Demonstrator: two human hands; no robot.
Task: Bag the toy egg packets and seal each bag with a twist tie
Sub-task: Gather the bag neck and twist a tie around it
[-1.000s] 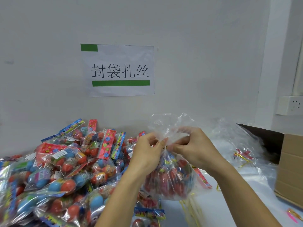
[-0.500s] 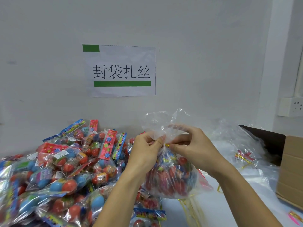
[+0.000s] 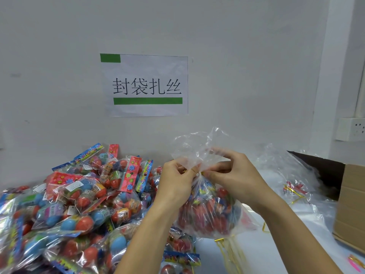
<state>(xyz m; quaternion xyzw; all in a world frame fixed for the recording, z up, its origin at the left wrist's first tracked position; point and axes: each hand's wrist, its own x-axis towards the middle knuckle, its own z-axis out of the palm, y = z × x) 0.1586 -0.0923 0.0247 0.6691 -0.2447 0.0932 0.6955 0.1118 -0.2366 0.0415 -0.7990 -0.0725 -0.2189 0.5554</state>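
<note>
At the left a heap of toy egg packets [image 3: 79, 204] covers the table [image 3: 256, 252]: clear wrappers with red and blue eggs inside, topped by bright card strips printed with flowers. Right of the heap the left hand [image 3: 175, 184] has its grip clenched on the gathered neck of a clear bag [image 3: 207, 212], thumb and fingers pinching the plastic. The bag hangs in the air between both hands, above the table's near middle; its lower part bulges with mostly red packets, and its loose top fans up crinkled above the fingers. At the pinched neck a speck of gold shows, a twist tie [image 3: 198, 173], though its ends are too small to follow. The right hand [image 3: 235, 178] grasps the same neck from the other side, fingers curled onto it. Below the bag lie loose gold ties [image 3: 231, 252]. Farther right are crumpled empty bags [image 3: 292, 175], then a cardboard box [image 3: 351, 204].
</note>
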